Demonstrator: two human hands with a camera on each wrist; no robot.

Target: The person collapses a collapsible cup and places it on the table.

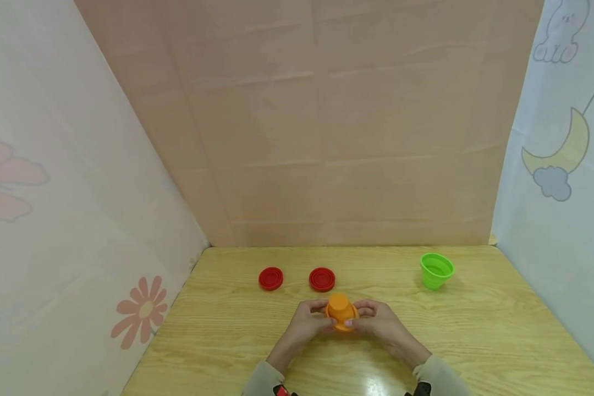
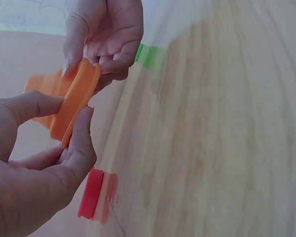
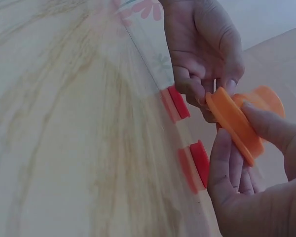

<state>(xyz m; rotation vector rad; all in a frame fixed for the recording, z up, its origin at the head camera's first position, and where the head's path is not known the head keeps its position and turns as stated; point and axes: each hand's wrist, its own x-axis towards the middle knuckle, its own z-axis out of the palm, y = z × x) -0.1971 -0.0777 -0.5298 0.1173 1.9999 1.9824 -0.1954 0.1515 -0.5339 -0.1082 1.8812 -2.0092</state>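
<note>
An orange collapsible cup [image 1: 340, 308] is held between both hands above the near middle of the table. Its narrow base is pushed out and its wide rim shows as a thick ring in the left wrist view. My left hand [image 1: 309, 319] pinches the rim from the left, thumb on the outer wall and fingers on the rim's far side. From the right, my right hand [image 1: 378, 323] pinches the same cup [image 3: 241, 123] likewise. In the head view the base points up toward the camera.
Two flattened red collapsible cups, one at left [image 1: 270, 279] and one nearer the middle [image 1: 322, 279], lie beyond the hands. An expanded green cup [image 1: 436, 270] stands at the back right. Cloth walls enclose the wooden table [image 1: 218, 335] at the back and sides.
</note>
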